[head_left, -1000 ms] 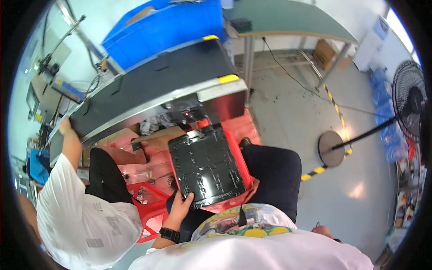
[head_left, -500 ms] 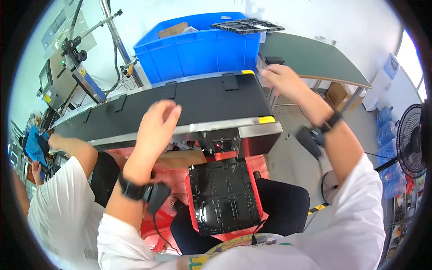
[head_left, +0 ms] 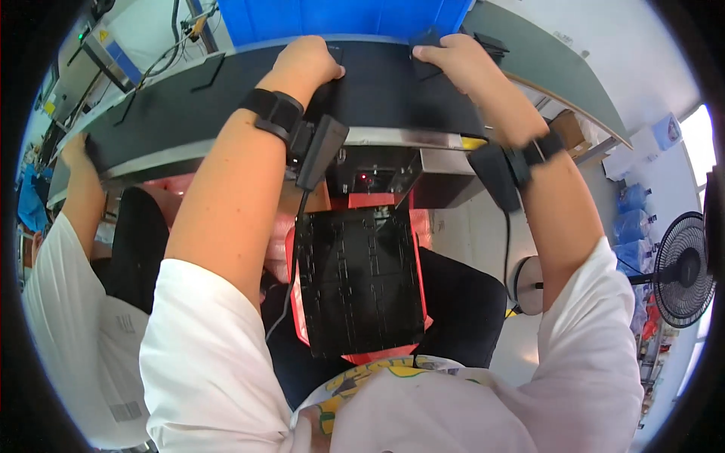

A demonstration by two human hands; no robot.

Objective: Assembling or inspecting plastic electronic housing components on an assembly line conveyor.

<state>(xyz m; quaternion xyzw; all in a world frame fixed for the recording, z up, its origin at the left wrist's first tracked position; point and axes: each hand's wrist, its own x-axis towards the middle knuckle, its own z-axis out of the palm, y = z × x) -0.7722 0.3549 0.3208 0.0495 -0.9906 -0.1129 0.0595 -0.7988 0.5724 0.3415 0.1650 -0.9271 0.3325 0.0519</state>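
Both my arms reach out over a black conveyor belt [head_left: 377, 94]. My left hand [head_left: 308, 64] is closed at the belt, its thumb and fingers on a small flat black piece [head_left: 335, 54] that the hand mostly hides. Farther right, near the belt's end, my right hand [head_left: 458, 62] pinches another small black piece [head_left: 426, 44], slightly blurred. A black tray [head_left: 361, 287] with moulded compartments rests between my legs on a red container [head_left: 299, 321].
More flat black pieces [head_left: 209, 74] lie along the belt to the left. A co-worker's hand [head_left: 74, 153] is at its far left. Beyond the belt stand a blue bin [head_left: 340, 19] and a green-topped table [head_left: 544, 64]. A black fan [head_left: 683, 268] is at right.
Both hands have moved forward onto the belt and closed on black pieces. My view has tipped and shifted, and the co-worker's arm now reaches to the belt.
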